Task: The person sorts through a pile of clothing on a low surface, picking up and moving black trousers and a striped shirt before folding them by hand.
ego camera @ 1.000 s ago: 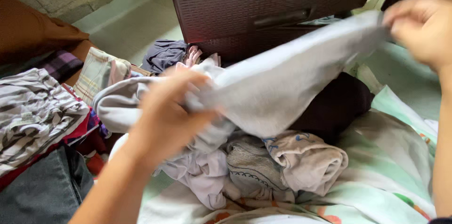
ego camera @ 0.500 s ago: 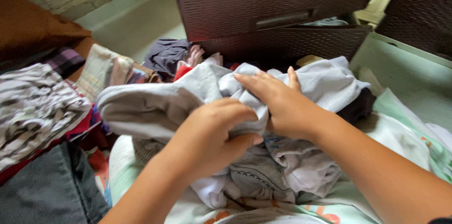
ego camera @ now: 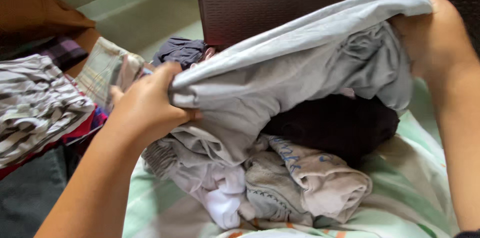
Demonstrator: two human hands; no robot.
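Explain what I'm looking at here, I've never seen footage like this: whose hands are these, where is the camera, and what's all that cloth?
The camera sits on a person's head and looks down, so the two bare arms are that person's own. The left hand and the right hand each grip an end of a light grey garment, stretched between them above a heap of clothes. Under it lie a dark garment, a rolled beige piece and something white, all on a pale green sheet. To the left lies a striped cloth pile. Behind stands a dark woven box.
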